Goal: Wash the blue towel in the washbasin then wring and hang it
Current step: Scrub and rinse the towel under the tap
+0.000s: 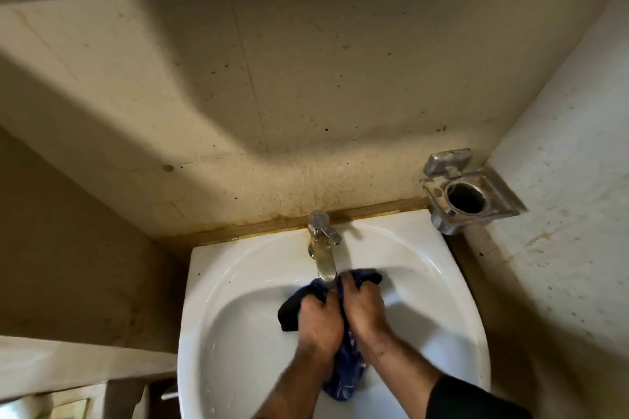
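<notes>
The dark blue towel [343, 374] is bunched over the bowl of the white washbasin [218, 309], right under the spout of the metal tap [323, 255]. My left hand [320, 320] grips the towel's left part, and a dark fold sticks out to its left. Pressed close beside it, my right hand [362, 308] grips the towel's right part, where another fold pokes out past the fingers. A patterned end of the towel hangs down between my wrists. Whether water runs from the tap cannot be made out.
An empty metal holder [466, 196] is fixed to the wall at the basin's back right corner. Stained beige tiles rise behind the tap. A white wall stands close on the right, and a ledge runs at the lower left.
</notes>
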